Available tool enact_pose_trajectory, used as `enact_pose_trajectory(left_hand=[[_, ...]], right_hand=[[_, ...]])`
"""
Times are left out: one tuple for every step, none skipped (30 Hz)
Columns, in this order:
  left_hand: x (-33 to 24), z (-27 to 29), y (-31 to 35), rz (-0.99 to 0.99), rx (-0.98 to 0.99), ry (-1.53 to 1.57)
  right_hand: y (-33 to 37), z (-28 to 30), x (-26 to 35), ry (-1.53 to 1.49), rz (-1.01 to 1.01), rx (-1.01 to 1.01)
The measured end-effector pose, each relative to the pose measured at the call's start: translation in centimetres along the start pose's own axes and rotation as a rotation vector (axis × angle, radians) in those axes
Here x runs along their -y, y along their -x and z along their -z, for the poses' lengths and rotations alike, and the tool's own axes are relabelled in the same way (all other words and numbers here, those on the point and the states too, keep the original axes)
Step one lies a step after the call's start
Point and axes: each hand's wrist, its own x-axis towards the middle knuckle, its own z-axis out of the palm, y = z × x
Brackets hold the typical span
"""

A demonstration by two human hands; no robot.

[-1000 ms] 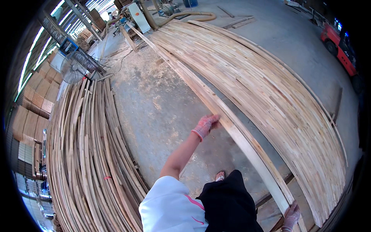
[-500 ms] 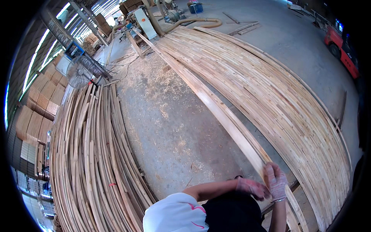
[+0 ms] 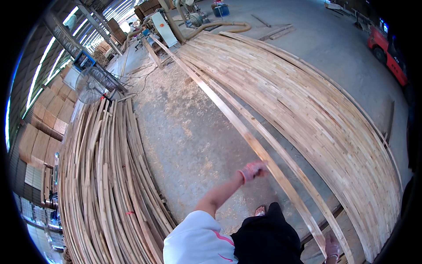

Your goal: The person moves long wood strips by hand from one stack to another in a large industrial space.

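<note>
At about five o'clock in the head view, low against the rim, the person's right hand (image 3: 332,249) in a pale glove with pink trim closed around the near end of a long wooden plank (image 3: 281,176); how tightly the fingers wrapped could not be told, since the hand sat at the picture's edge. Just left of it, at six o'clock, showed a white sleeve, dark trousers and a sandalled foot (image 3: 260,210) on the dusty concrete floor (image 3: 184,132).

Toward the centre, slightly past it at four o'clock, the left hand (image 3: 252,170), gloved the same way, lay on the plank's left edge with the arm stretched out. The fingers curled over the wood, holding it rather than merely resting.

The plank ran from the right hand up through the left hand and on toward twelve o'clock, lifted along the near edge of a broad stack of planks (image 3: 316,114) that filled the right half, from one to five o'clock. A second thin strip (image 3: 303,182) lay just beside the held plank on its right.

From seven to ten o'clock lay a heap of thin wooden slats (image 3: 101,185). Beyond it, at ten o'clock, stood a round fan (image 3: 90,85). At twelve o'clock stood woodworking machines (image 3: 165,22) with a fat hose (image 3: 228,28), and at two o'clock a red vehicle (image 3: 389,55).
</note>
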Motion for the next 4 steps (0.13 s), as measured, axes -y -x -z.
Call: enact_pose_trajectory(left_hand=[[-1.1,1.0,-0.4,-0.080,-0.069,0.022],[-2.4,2.2,-0.1,-0.084,-0.128,0.061],[-3.7,3.0,-0.2,-0.083,-0.173,0.100],[-3.4,3.1,0.0,-0.077,-0.176,0.100]], right_hand=[[0.1,0.1,-1.1,-0.080,-0.038,0.065],[-0.1,0.1,-1.6,-0.157,-0.064,0.141],[0.0,0.1,-1.9,-0.234,-0.102,0.208],[0.3,0.0,-2.1,-0.233,-0.106,0.213]])
